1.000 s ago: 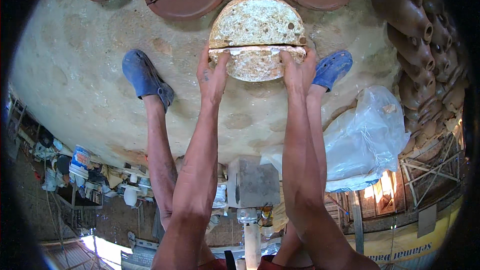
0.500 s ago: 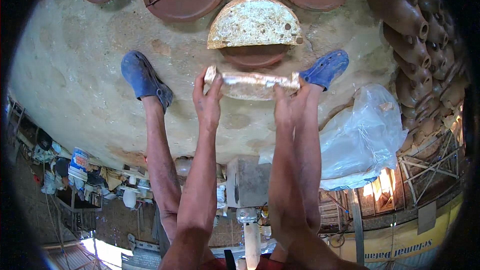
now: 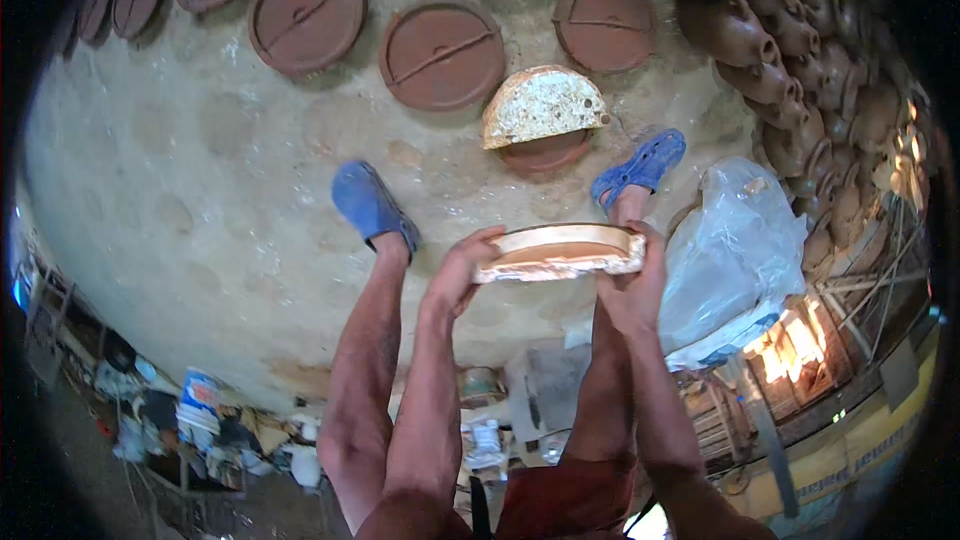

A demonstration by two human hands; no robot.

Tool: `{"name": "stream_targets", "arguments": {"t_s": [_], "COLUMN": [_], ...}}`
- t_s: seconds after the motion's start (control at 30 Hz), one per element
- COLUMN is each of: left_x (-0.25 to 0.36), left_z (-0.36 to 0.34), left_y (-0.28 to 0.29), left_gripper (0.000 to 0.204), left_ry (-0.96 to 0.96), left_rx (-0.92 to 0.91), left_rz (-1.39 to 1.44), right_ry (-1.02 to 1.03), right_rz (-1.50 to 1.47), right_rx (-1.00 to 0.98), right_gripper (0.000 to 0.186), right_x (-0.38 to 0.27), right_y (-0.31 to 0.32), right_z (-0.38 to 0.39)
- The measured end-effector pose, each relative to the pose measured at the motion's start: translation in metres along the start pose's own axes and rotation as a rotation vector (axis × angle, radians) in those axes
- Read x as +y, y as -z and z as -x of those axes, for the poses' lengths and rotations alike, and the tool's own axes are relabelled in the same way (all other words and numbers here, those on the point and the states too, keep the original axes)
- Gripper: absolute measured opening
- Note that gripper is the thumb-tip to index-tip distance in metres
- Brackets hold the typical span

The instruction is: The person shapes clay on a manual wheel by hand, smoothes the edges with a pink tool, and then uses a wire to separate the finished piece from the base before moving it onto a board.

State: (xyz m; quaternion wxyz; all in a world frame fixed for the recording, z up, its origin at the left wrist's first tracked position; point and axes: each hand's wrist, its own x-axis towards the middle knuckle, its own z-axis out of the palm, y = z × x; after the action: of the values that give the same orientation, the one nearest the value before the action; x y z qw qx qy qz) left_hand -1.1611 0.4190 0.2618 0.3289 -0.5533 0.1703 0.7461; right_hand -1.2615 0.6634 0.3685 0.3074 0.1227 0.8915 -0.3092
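Observation:
A half-round plaster mould piece (image 3: 560, 266), whitish with a brown-stained hollow, is held level between my two hands above the floor. The fingers of my left hand (image 3: 458, 270) close round its left end, and my right hand (image 3: 638, 290) grips its right end. Its inner hollow and chipped straight edge face me. Beyond it, a matching plaster half (image 3: 545, 105) lies over the far part of a reddish-brown clay disc (image 3: 548, 153), leaving the near part of the disc uncovered.
Several round clay discs with a raised bar, one of them a large disc (image 3: 442, 55), lie on the floor (image 3: 250, 240) ahead. Stacked brown clay jugs (image 3: 735, 35) stand at the far right. Plastic sheeting (image 3: 735, 240) lies beside my right blue clog (image 3: 640, 168).
The held mould half has been tilted, so its hollow now shows. My view has shifted, bringing more clay discs into sight. The plaster half on the disc stays in place.

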Motion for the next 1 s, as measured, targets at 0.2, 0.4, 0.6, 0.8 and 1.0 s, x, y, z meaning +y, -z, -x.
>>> {"name": "stream_targets", "arguments": {"t_s": [0.2, 0.4, 0.6, 0.8, 1.0], "left_x": [0.032, -0.008, -0.021, -0.017, 0.031], "left_z": [0.024, 0.028, -0.058, -0.126, -0.151], "left_y": [-0.027, -0.033, -0.047, -0.094, -0.114], "left_gripper": [0.073, 0.081, 0.087, 0.065, 0.067], "left_ry": [-0.056, -0.436, -0.520, -0.588, -1.424], "left_rx": [-0.363, -0.503, -0.844, -0.926, -0.600], "left_rz": [-0.658, -0.924, -1.378, -1.707, -2.014], "right_ry": [0.055, -0.378, -0.460, -0.516, -0.613], "right_rz": [-0.017, -0.237, -0.596, -0.428, -0.467], "right_rx": [0.143, 0.205, 0.139, 0.281, 0.692], "right_gripper": [0.079, 0.055, 0.046, 0.038, 0.028], "right_x": [-0.019, 0.051, 0.187, 0.235, 0.291], "right_y": [0.032, -0.006, -0.093, -0.164, -0.227], "right_z": [0.062, 0.127, 0.140, 0.112, 0.076]}}
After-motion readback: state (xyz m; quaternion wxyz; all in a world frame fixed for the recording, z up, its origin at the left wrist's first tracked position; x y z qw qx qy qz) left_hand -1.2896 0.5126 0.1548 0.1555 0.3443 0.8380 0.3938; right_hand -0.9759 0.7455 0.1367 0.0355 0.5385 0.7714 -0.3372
